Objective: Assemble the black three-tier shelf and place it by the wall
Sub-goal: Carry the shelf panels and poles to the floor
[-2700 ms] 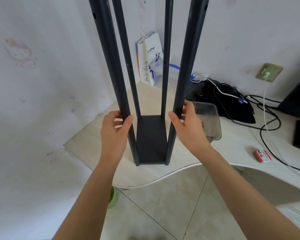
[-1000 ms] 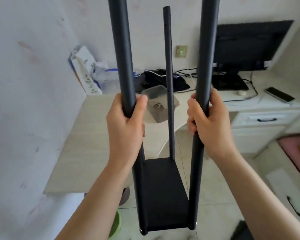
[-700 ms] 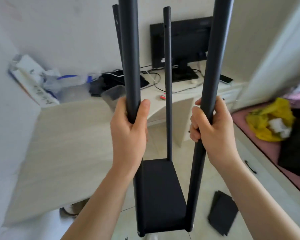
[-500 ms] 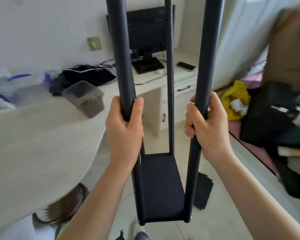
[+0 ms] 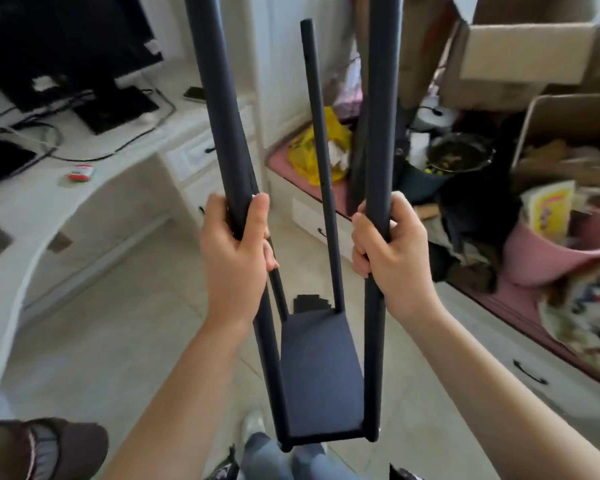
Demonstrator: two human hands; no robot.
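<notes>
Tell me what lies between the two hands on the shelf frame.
In the head view, one thin rear post of the shelf frame stands between the left hand and the right hand, touching neither; behind it only floor tiles and white drawers show.
</notes>
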